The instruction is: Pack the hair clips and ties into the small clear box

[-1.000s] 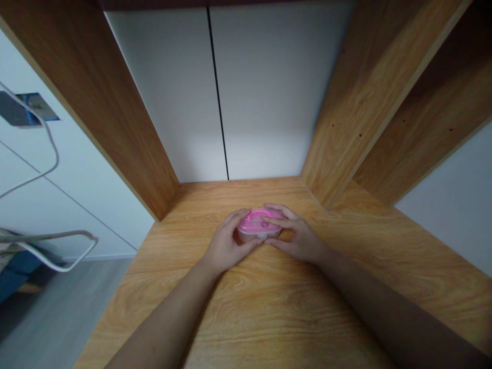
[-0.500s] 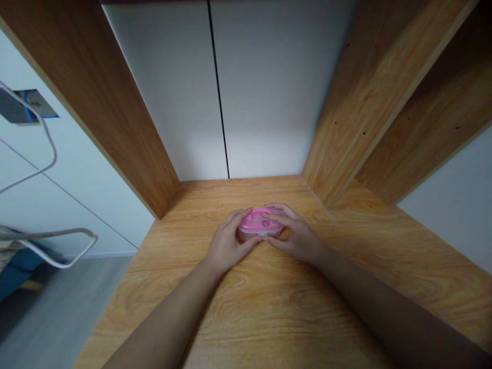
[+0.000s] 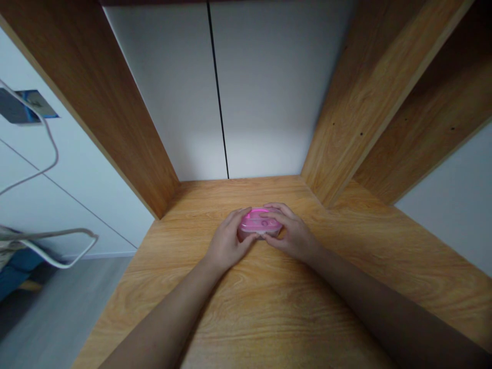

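Observation:
A small pink plastic box [image 3: 260,222] with a see-through lid and a brighter pink handle rests on the wooden desk [image 3: 246,307]. My left hand [image 3: 229,240] wraps round its left end, thumb along the front edge and fingers at the back. On the other end, my right hand [image 3: 292,233] grips the box, with fingers over the lid and the thumb at the front. Both thumbs come close together at the front middle. What lies inside the box I cannot make out.
Wooden uprights stand at the left [image 3: 126,102] and right [image 3: 357,113], with a white back panel [image 3: 269,92] between them. A white cable [image 3: 52,143] hangs at the far left near a wall socket [image 3: 28,106]. Something blue [image 3: 19,271] sits low at the left.
The right hand has shifted slightly left, its thumb closer in against the box's front. The left thumb has drawn back a little. The box stays in place.

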`<state>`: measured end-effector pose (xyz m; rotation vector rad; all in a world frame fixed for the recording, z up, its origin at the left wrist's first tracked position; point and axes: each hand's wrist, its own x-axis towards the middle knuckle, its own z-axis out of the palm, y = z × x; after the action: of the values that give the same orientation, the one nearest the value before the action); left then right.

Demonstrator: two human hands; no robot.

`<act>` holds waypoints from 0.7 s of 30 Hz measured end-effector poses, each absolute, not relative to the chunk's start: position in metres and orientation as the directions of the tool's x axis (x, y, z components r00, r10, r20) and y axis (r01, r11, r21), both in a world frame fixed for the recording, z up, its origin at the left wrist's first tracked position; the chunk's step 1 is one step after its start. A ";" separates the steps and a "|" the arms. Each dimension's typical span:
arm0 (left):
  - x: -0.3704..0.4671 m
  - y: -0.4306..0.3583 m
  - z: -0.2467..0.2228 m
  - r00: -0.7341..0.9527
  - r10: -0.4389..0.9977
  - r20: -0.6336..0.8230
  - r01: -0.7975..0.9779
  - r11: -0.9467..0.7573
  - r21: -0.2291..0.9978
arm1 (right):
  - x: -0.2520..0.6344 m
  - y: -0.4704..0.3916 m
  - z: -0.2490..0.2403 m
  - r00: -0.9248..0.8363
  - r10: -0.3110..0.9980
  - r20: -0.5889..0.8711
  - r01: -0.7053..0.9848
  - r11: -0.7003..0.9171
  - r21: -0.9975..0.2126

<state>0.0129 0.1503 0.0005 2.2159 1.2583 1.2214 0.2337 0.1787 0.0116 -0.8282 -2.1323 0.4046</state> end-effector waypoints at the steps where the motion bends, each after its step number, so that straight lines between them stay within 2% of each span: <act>1: 0.013 0.151 0.000 0.246 0.815 0.525 0.548 -0.564 0.618 | 0.233 0.179 0.011 -0.460 0.681 0.570 0.427 0.732 -0.531; 15: 0.007 0.153 -0.007 0.243 0.832 0.498 0.528 -0.544 0.652 | 0.246 0.179 0.016 -0.545 0.650 0.529 0.406 0.757 -0.512; 18: 0.005 0.155 -0.010 0.224 0.845 0.486 0.537 -0.523 0.662 | 0.247 0.184 0.013 -0.455 0.673 0.584 0.440 0.739 -0.510; 21: 0.003 0.156 -0.011 0.207 0.852 0.481 0.548 -0.508 0.664 | 0.250 0.191 0.010 -0.277 0.720 0.637 0.528 0.668 -0.525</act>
<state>0.0032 0.1564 -0.0111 2.1392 1.3097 1.2078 0.2496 0.1914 0.0102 -0.9719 -1.9546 0.2597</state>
